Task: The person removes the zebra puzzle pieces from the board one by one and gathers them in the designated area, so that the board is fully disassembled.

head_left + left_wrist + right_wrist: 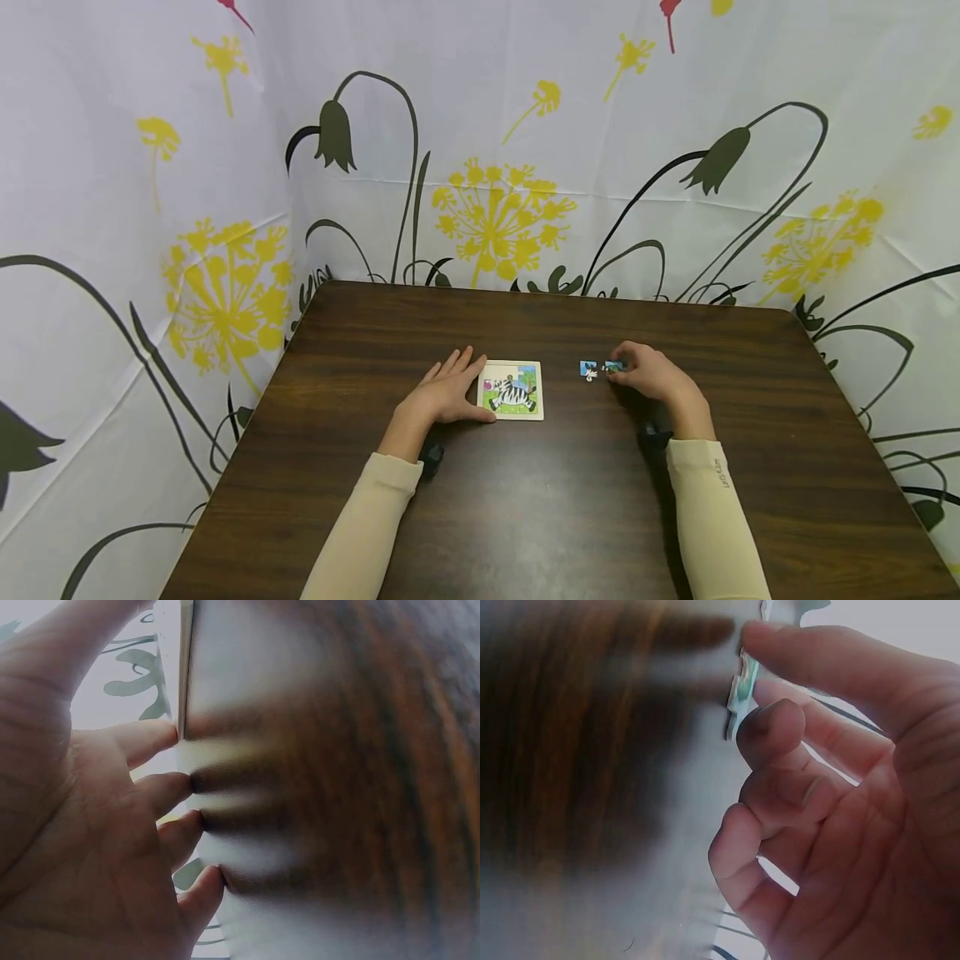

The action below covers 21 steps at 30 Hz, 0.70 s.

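A small square jigsaw puzzle tray [541, 392] with a zebra picture lies flat on the table. Its upper left part shows bare, pale board. My left hand [444, 395] spans the tray's left side, fingers spread and fairly straight, thumb at the near corner and index finger at the far one. In the left wrist view the index fingertip touches the tray edge [182, 675]. To the tray's right, my right hand [651, 372] pinches a blue-green puzzle piece [744, 690] at the tabletop between thumb and fingers. Another puzzle piece [588, 370], blue with black and white, lies just left of it.
The dark wood-grain table [570, 500] spreads around both hands. A white curtain [480, 100] with yellow and green flower prints hangs behind its far edge and along the sides. A dark wrist device [432, 458] sits under each wrist.
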Each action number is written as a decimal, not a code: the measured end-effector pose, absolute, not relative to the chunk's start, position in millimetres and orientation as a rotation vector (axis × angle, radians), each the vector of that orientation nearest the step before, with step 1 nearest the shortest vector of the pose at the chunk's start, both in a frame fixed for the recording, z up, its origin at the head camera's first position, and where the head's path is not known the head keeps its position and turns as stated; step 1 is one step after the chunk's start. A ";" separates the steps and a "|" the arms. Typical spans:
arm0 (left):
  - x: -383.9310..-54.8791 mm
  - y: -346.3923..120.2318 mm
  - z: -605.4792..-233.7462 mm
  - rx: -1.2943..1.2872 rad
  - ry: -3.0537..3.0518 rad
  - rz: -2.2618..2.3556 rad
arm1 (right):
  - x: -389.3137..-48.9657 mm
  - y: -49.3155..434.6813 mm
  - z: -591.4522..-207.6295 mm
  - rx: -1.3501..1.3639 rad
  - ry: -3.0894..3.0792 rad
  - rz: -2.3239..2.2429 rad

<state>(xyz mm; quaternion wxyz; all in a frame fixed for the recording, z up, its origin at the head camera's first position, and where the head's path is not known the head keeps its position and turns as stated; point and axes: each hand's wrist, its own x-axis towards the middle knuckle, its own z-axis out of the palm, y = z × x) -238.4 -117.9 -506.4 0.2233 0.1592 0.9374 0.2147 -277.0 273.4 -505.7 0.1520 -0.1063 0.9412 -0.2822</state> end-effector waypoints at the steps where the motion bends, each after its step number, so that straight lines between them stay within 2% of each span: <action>1: -238.5 -118.1 -506.9 0.438 2.585 0.595 | -276.8 273.6 -505.3 -0.297 2.695 -0.814; 14: -240.5 -119.2 -507.4 0.457 2.577 0.591 | -276.1 268.4 -499.4 -0.305 2.722 -0.808; 21: -239.7 -119.1 -512.4 0.459 2.584 0.616 | -274.5 235.4 -500.2 -0.398 2.784 -0.844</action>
